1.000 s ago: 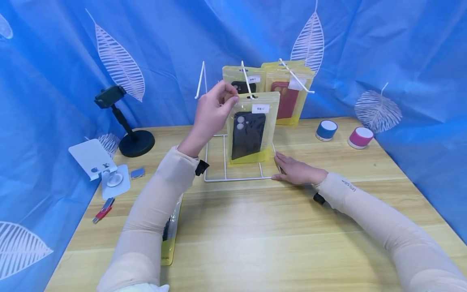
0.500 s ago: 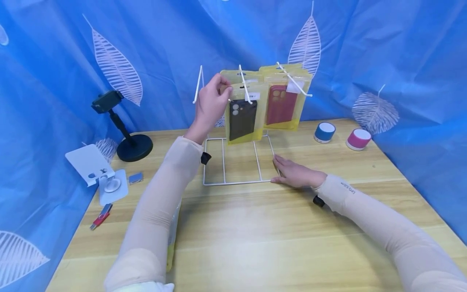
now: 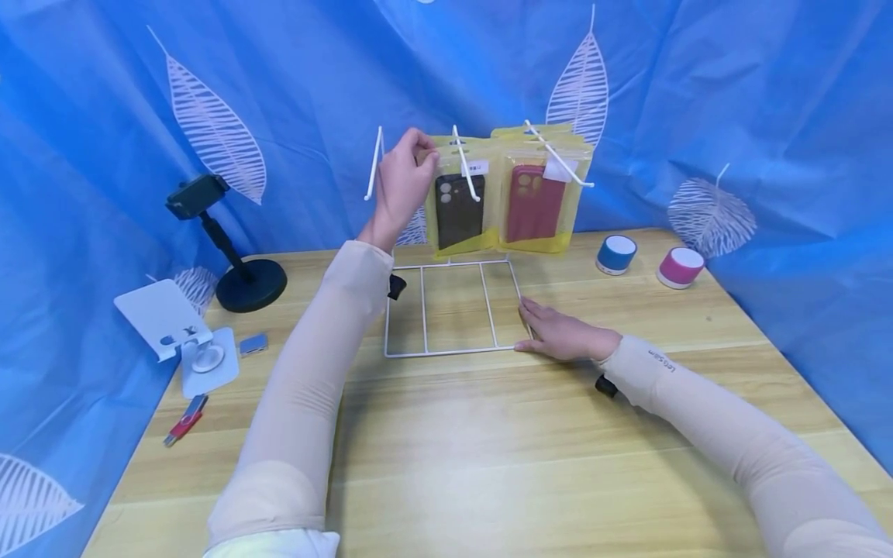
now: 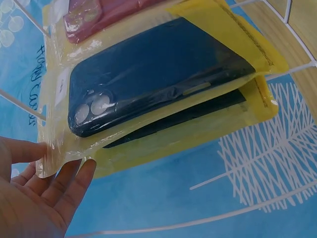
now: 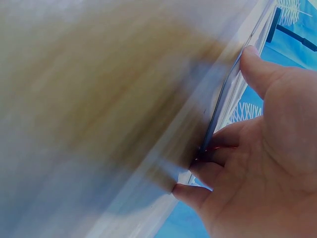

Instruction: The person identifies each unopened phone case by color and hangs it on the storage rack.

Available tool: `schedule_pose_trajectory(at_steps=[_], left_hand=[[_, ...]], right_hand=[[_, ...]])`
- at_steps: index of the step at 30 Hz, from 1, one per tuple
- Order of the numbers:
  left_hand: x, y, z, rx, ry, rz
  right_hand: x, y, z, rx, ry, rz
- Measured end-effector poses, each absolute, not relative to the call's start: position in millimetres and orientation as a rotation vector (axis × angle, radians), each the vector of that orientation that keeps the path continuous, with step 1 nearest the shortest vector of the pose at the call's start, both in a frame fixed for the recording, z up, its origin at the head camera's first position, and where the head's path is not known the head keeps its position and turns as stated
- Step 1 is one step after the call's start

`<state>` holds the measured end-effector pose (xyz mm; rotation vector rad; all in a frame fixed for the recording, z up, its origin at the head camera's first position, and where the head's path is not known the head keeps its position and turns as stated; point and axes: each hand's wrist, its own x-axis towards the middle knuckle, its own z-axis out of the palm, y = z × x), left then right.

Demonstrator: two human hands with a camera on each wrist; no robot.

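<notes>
- Since a second ago, the yellow plastic pouch with a black phone case [image 3: 459,208] has been carried by the left hand [image 3: 403,184] from out in front of the rack back along the middle white wire hook [image 3: 463,161], and it now hangs close against the pouch behind it.
- The pouch's upper left corner is pinched between the thumb and curled fingers [image 4: 74,186] of the left hand, as seen in the left wrist view.
- Just beside it to the right, a yellow plastic pouch with a red phone case [image 3: 537,203] is hung on the right hook.
- The right hand [image 3: 561,333] is laid flat on the wooden surface [image 3: 488,457], fingers straight and pressed against the right front corner of the white wire rack base [image 3: 446,353].
- Near the far right edge of the surface, a small blue round speaker [image 3: 616,253] and a small pink round speaker [image 3: 677,267] are set side by side, apart.
- Toward the far left corner a black phone stand with a round base [image 3: 240,271] is placed; nearer the left edge lie a white folding stand [image 3: 177,329], a small blue box [image 3: 253,343] and a red USB stick [image 3: 183,422].
</notes>
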<state>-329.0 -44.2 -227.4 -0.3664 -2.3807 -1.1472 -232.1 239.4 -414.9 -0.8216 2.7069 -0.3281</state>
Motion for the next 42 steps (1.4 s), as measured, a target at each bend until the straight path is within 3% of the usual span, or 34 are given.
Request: schedule_pose_trajectory(at_steps=[13,23,30,42], left_hand=[[-308,-62,-245,-0.54,-2.347,-1.195],[-260,-85,-275,-0.631,-2.585,-0.993],[-218,-129,-303,-0.752,-2.74,-0.771],[-168,-215,-340,-0.621,-3.323,-0.248]], right_hand=[[-230,239,-413,-0.822,2.71,-0.321],[-229,238,-410,-0.816,2.699,-0.321],[-229,236,-415,-0.831,2.7,-0.328],[-231,236,-413,-0.803,2.683,-0.334]])
